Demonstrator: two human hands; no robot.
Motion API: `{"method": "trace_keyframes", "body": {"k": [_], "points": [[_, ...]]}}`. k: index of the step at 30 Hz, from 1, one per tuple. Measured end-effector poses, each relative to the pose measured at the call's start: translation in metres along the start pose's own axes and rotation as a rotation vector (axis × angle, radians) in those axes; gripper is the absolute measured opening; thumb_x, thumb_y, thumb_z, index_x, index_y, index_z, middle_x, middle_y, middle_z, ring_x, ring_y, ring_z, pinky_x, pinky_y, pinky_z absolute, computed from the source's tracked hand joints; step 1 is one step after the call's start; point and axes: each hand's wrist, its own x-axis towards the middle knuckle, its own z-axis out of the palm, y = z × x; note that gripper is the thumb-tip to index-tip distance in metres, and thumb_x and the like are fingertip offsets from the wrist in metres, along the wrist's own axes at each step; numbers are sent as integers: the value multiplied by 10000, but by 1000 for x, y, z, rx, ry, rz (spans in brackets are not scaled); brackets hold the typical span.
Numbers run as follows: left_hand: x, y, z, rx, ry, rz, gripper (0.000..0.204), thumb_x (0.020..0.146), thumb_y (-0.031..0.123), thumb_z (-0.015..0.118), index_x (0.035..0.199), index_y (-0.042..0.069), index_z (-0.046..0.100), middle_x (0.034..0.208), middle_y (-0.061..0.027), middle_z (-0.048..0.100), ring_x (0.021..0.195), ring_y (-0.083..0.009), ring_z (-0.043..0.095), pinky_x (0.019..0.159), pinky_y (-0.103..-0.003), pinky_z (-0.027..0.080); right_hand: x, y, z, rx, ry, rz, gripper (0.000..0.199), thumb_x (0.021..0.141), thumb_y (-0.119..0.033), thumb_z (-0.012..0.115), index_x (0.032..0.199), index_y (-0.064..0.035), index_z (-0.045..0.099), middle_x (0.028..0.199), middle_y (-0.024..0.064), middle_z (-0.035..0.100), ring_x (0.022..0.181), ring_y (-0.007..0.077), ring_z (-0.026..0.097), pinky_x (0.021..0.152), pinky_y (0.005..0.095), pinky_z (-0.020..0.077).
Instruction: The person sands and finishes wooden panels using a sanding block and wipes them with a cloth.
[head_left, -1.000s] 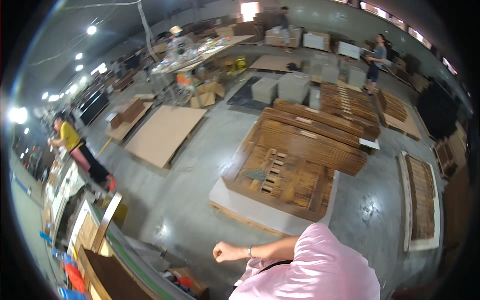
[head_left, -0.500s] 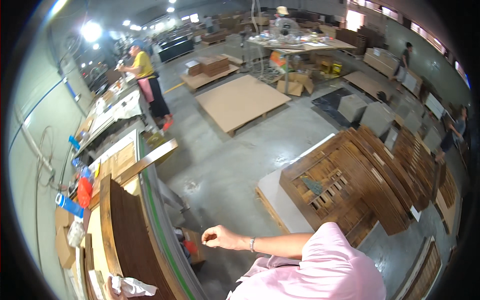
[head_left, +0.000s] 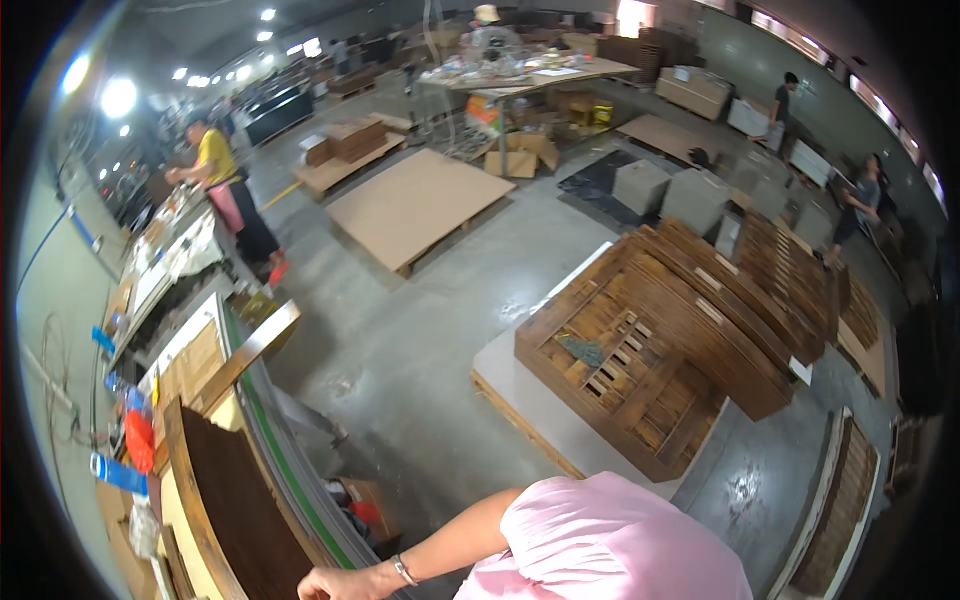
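Note:
My right hand [head_left: 342,584] is at the lower edge of the head view, by the near end of a curved dark brown wooden panel [head_left: 235,490]. Its fingertips are cut off by the frame, so whether they grip anything is hidden. A bracelet [head_left: 404,570] circles that wrist below a pink sleeve [head_left: 570,515]. The panel rests on a long workbench [head_left: 262,412] with a green stripe along its side. My left hand is out of view.
Beside the bench wall lie a blue bottle [head_left: 120,473] and a red item [head_left: 139,441]. Brown slatted wooden panels [head_left: 650,350] are stacked on a pallet to the right. A flat board [head_left: 420,208] lies ahead on the floor. A co-worker in yellow [head_left: 216,160] stands at the far-left bench.
My right hand has swung left and down toward the curved panel. My left hand, earlier holding a white cloth, has left the picture. The view has turned to the right.

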Motion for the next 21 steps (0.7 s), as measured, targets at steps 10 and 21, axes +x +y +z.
{"method": "trace_keyframes", "body": {"k": [10, 21], "points": [[-9, -39, 5, -117, 31, 7, 513, 866, 45, 591, 1361, -1, 461, 1431, -258, 380, 1264, -355, 411, 1049, -428, 352, -4, 9, 22, -139, 139, 17, 95, 786, -45, 650, 825, 28, 602, 683, 53, 605, 583, 105, 584, 507, 252, 463], [-73, -59, -19, -234, 134, -34, 689, 773, 17, 622, 1439, 15, 448, 1539, -277, 316, 1440, -394, 295, 1177, -452, 246, 28, 6, 82, -94, 39, -10, 144, 870, -7, 662, 1013, -4, 640, 954, 23, 668, 903, 89, 618, 810, 262, 523]]}}
